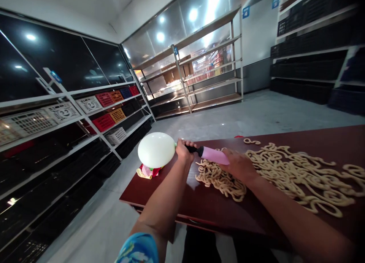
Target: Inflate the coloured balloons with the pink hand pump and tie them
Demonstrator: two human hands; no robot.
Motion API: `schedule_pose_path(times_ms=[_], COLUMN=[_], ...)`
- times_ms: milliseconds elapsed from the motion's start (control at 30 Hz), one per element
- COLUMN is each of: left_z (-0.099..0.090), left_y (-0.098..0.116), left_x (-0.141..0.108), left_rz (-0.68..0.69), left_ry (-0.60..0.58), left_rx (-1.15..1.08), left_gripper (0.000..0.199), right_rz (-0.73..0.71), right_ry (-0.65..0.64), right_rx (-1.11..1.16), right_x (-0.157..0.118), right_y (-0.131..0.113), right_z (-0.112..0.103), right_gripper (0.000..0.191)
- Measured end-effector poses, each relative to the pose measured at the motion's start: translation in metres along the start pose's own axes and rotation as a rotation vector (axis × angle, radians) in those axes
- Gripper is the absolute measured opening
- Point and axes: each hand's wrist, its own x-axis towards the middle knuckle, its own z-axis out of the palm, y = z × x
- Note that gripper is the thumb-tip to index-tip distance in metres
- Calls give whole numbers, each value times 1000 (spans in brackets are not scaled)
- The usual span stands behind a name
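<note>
A white inflated balloon (pixel 156 149) is fitted on the nozzle end of a pink hand pump (pixel 214 155) with a black end. My left hand (pixel 185 149) is closed around the balloon's neck and the pump's black end. Around the pink barrel's other end my right hand (pixel 239 164) is wrapped. Below the balloon, a small pile of colourful uninflated balloons (pixel 146 171) lies at the table's left end, partly hidden. Beneath my right hand and to its right, many beige curly strands (pixel 291 175) are spread in heaps.
The dark red table (pixel 194 202) is right in front of me. White shelving (pixel 94 128) with coloured plastic baskets (pixel 105 99) stands at the left. A metal rack (pixel 211 99) stands at the back; stacked black crates (pixel 302 70) fill shelves at the right.
</note>
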Motion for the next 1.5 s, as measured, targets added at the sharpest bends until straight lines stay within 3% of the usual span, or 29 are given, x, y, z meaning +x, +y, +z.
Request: schedule_pose_path(times_ms=[100,200,300,367,433,533,667,733,800,867,1067,1167,1233,1333,1433,1500], left_z=[7,18,24,23,19,16,21,26,29,30,24,16,13,11,16,20], left_y=[12,44,73,79,72,38,-14,-29,-31,-20,53,67,57,21,-12,-22], left_x=[4,17,29,33,34,28,13,8,7,12,44,50,46,32,14,6], left_rz=[14,78,149,168,161,122,20,-26,-53,-45,96,109,94,33,-39,-69], left_ry=[10,11,18,34,55,46,22,34,49,60,56,84,96,85,90,101], left_rx=[25,50,76,81,61,-2,-44,-65,-70,-44,42,28,-1,-38,-45,-47], left_gripper=[28,25,25,27,29,30,32,31,29,26,24,24,24,25,25,25], right_rz=[-31,-26,-1,0,-22,-65,-104,-106,-101,-87,-51,-48,-71,-104,-119,-113], right_ry=[-8,1,32,68,103,133,122,122,131,143,150,149,147,147,122,93], right_rx=[-29,-30,5,20,22,26,65,65,61,57,60,54,54,54,65,81], right_x=[12,25,27,23,19,15,14,14,13,13,16,15,14,12,10,9], right_y=[1,13,32,45,55,63,62,61,62,64,73,72,68,61,55,53], right_z=[-13,-19,-9,7,24,43,49,47,45,44,41,44,45,44,40,36], right_gripper=[35,35,36,36,36,35,38,38,38,39,38,34,33,36,36,37])
